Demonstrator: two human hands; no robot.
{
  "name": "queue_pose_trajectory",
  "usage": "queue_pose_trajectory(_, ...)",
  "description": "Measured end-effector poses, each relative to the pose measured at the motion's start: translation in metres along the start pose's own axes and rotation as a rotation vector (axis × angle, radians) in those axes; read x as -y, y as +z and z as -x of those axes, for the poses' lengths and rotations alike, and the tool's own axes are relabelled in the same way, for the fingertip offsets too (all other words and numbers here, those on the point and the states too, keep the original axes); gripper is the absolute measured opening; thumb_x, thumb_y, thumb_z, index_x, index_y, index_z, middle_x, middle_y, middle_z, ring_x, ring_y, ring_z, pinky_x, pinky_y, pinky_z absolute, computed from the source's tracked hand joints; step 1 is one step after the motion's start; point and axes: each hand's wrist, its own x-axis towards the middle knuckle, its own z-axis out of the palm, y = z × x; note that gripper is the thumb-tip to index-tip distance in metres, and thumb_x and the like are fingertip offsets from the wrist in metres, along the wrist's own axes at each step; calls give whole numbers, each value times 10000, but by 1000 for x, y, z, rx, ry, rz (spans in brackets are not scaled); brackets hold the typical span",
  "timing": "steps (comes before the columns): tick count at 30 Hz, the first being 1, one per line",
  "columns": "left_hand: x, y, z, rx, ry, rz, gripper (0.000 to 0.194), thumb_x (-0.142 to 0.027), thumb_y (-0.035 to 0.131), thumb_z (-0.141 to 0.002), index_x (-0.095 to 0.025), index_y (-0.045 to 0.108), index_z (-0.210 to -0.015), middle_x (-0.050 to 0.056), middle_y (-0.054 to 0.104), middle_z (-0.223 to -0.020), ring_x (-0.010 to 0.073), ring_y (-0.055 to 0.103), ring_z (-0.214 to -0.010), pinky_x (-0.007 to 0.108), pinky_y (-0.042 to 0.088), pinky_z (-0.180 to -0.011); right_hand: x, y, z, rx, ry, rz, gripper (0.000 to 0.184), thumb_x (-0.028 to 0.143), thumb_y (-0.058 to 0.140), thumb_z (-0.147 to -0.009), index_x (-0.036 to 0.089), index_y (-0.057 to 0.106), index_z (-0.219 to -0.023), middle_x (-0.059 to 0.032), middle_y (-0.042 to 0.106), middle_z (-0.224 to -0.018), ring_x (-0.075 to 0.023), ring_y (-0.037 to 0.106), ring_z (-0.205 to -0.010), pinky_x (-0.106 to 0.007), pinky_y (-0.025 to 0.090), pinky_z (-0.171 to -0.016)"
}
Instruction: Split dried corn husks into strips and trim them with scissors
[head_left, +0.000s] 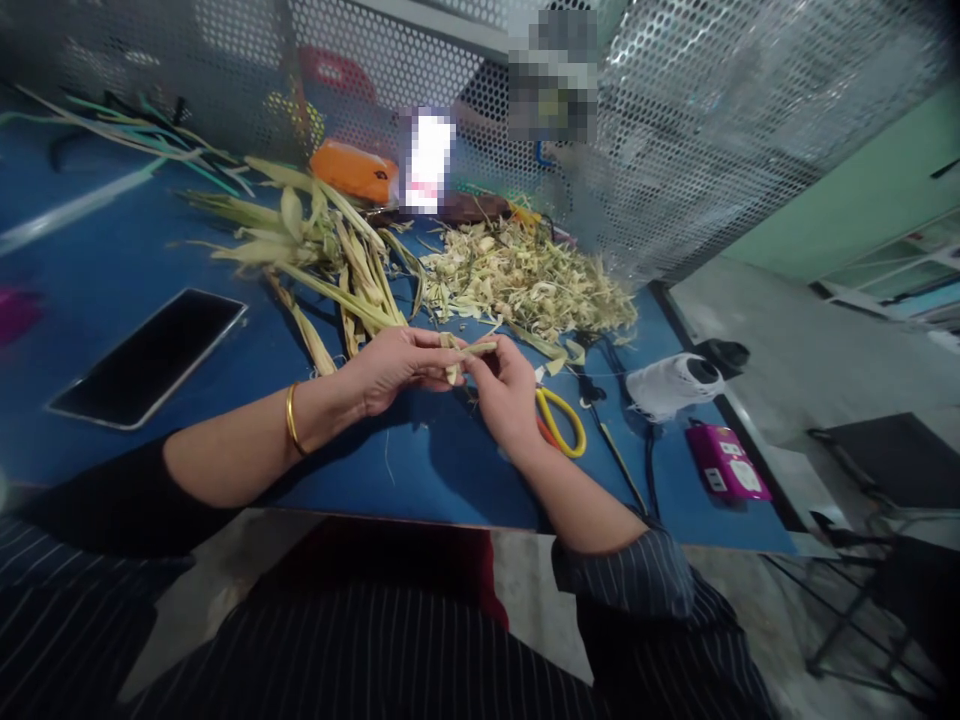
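Note:
My left hand (394, 365) and my right hand (510, 385) meet above the blue table. Pinched in the fingers of both is a small folded piece of pale corn husk (451, 345), with one strip pointing toward the right hand. The fingers cover part of it. Close to my right wrist lie scissors with yellow handles (566, 425). Beyond my left hand, long dried corn husks (360, 265) are heaped loosely. A mound of shredded husk trimmings (525, 275) spreads just past my fingers.
A dark-screened tablet or phone (150, 360) lies at left. A lit phone (429, 160) stands beside an orange pouch (352, 172), before a perforated metal panel (675, 120). On the right are a white thread cone (671, 388) and a magenta box (727, 465) near the table edge.

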Motion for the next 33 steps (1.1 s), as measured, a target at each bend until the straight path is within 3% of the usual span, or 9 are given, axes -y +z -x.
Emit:
queue_pose_trajectory(5, -1, 0, -2, -108, 59, -21, 252, -191, 795, -659, -100, 743, -888, 39, 691, -662, 101, 627, -575, 207, 516, -579, -1, 4, 2, 124, 125, -156, 102, 285, 559, -861, 239, 478, -903, 46, 602, -720, -118, 585, -576, -279, 505, -576)
queue_pose_trajectory(8, -3, -1, -4, -177, 84, -27, 294, -209, 810, -641, -111, 739, -909, 57, 717, -738, 88, 611, -568, 198, 483, -545, 1, 4, 8, 164, 134, -174, 273, 292, 552, -880, 265, 417, -1116, 38, 627, -763, -146, 630, -601, -318, 546, -604)
queue_pose_trajectory(11, -5, -3, -4, -217, 125, -49, 342, -235, 815, -634, -123, 731, -946, 73, 734, -820, 79, 601, -561, 198, 455, -523, 5, 1, 12, 147, 1, -72, 473, 219, 508, -903, 272, 323, -1335, 6, 656, -815, -171, 658, -709, -356, 559, -711)
queue_pose_trajectory(13, -5, -4, -5, -229, 159, -79, 347, -232, 805, -636, -125, 722, -955, 47, 713, -752, 73, 576, -529, 198, 436, -506, 6, -3, 13, 188, -158, 76, 480, 178, 444, -925, 274, 339, -1384, -23, 683, -893, -175, 666, -789, -366, 544, -789)
queue_pose_trajectory(18, -5, -4, -5, -253, 164, -144, 226, -228, 784, -634, -138, 681, -813, 1, 643, -627, 86, 557, -503, 213, 422, -493, 6, -11, 5, 285, -516, 514, 271, 169, 418, -943, 230, 612, -1122, -72, 696, -1098, -185, 651, -975, -327, 485, -834)
queue_pose_trajectory(23, -5, -4, -2, -179, 180, -264, 187, -282, 776, -642, -147, 650, -616, 1, 564, -520, 92, 518, -487, 220, 335, -442, 10, -14, 0, 256, -677, 716, 208, 224, 449, -958, 236, 650, -908, -40, 721, -896, -173, 632, -833, -348, 422, -833)
queue_pose_trajectory(29, -6, -2, 2, -62, 195, -394, 177, -307, 733, -695, -135, 714, -656, 32, 635, -576, 102, 548, -507, 216, 345, -460, 10, -17, -3, 31, -524, 541, 86, 201, 496, -914, 231, 554, -858, -49, 673, -959, -192, 607, -950, -370, 403, -885)
queue_pose_trajectory(33, -4, -2, 2, 53, 198, -421, 181, -286, 679, -756, -123, 747, -717, 60, 694, -669, 98, 564, -550, 201, 387, -498, 4, -16, -6, 36, -339, 534, 112, 188, 499, -888, 225, 491, -783, 1, 608, -744, -161, 559, -714, -325, 395, -764)
